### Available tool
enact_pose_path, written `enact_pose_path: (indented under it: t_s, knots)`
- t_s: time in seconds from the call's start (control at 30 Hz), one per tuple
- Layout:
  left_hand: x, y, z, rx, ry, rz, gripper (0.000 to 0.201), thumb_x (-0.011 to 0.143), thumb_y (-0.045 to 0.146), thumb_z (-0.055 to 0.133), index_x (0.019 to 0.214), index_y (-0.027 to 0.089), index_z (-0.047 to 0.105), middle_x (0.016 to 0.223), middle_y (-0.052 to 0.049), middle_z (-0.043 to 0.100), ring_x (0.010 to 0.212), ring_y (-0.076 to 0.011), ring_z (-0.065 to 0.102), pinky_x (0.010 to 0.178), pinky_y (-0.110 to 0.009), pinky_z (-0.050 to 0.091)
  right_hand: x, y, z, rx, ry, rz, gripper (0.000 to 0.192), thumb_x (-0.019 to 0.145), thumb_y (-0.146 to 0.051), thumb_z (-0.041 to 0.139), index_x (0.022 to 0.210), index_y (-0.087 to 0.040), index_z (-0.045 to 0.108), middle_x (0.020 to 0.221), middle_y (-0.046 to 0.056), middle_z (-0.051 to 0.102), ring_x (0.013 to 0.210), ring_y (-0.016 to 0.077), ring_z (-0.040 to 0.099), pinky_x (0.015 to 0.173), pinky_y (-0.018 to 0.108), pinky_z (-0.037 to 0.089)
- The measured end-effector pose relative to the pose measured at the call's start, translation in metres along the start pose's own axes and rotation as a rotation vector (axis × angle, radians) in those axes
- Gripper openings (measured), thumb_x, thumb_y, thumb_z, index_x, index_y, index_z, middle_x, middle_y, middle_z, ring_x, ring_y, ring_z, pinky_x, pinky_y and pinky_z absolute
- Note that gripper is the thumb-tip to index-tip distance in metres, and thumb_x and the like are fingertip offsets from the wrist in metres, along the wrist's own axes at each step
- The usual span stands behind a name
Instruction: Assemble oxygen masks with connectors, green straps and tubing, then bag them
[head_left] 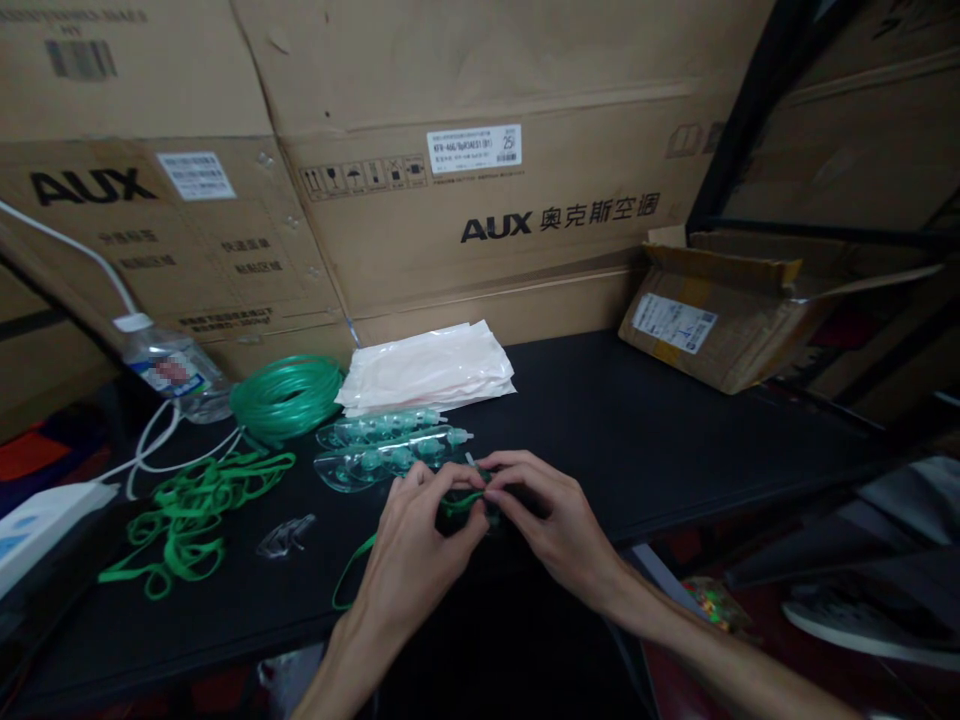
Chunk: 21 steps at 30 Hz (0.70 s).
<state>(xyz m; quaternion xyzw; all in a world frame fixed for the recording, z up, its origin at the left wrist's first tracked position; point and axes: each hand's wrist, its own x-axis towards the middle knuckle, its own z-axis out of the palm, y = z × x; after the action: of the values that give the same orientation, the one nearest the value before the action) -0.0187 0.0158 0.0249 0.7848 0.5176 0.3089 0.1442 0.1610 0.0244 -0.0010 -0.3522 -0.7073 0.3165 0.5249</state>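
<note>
My left hand and my right hand meet over the black table, both pinching a small green-tinted mask part with a green elastic strap that loops down to the left. Just beyond my fingers lie two rows of clear green masks, stacked in nested lines. Exactly how the strap joins the part is hidden by my fingers.
A pile of green straps and a coil of green tubing lie at left, with a water bottle and a white power strip. Plastic bags sit behind the masks. An open carton stands at right; large AUX boxes wall the back.
</note>
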Motion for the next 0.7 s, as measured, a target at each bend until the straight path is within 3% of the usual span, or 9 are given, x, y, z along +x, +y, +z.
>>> enact_pose_path:
  t_s: [0.33, 0.43, 0.57, 0.7]
  knots:
    - [-0.006, -0.010, -0.009, -0.070, -0.041, -0.098, 0.015, 0.086, 0.023, 0.060, 0.098, 0.030, 0.068, 0.092, 0.001, 0.067, 0.091, -0.0229, 0.057, 0.083, -0.036, 0.040, -0.010, 0.007, -0.025, 0.161, 0.096, 0.199, 0.007, 0.094, -0.028, 0.066, 0.090, -0.023, 0.069, 0.113, 0.006, 0.069, 0.108, 0.0191, 0.066, 0.090, 0.028, 0.054]
    - [-0.002, -0.013, -0.009, -0.194, -0.094, -0.110, 0.015, 0.088, 0.028, 0.061, 0.101, 0.029, 0.069, 0.092, 0.002, 0.071, 0.084, -0.0201, 0.056, 0.078, -0.032, 0.039, -0.011, 0.007, -0.022, 0.246, 0.037, 0.237, 0.007, 0.092, -0.030, 0.069, 0.092, -0.024, 0.069, 0.114, 0.005, 0.069, 0.108, 0.0192, 0.067, 0.093, 0.029, 0.054]
    - [0.006, -0.017, -0.012, -0.474, -0.153, -0.184, 0.023, 0.088, 0.037, 0.064, 0.106, 0.023, 0.069, 0.093, -0.001, 0.073, 0.080, -0.0184, 0.059, 0.072, -0.029, 0.040, -0.006, 0.002, -0.016, 0.401, -0.056, 0.377, 0.036, 0.088, -0.038, 0.073, 0.121, -0.025, 0.063, 0.120, 0.006, 0.069, 0.107, 0.0208, 0.069, 0.096, 0.036, 0.054]
    - [0.011, -0.015, -0.016, -0.685, -0.221, -0.210, 0.032, 0.088, 0.040, 0.066, 0.112, 0.019, 0.066, 0.095, -0.004, 0.075, 0.085, -0.0197, 0.064, 0.075, -0.029, 0.043, 0.000, -0.006, -0.009, 0.582, -0.165, 0.537, 0.057, 0.087, -0.046, 0.073, 0.134, -0.019, 0.054, 0.103, 0.007, 0.075, 0.091, 0.0200, 0.073, 0.089, 0.038, 0.056]
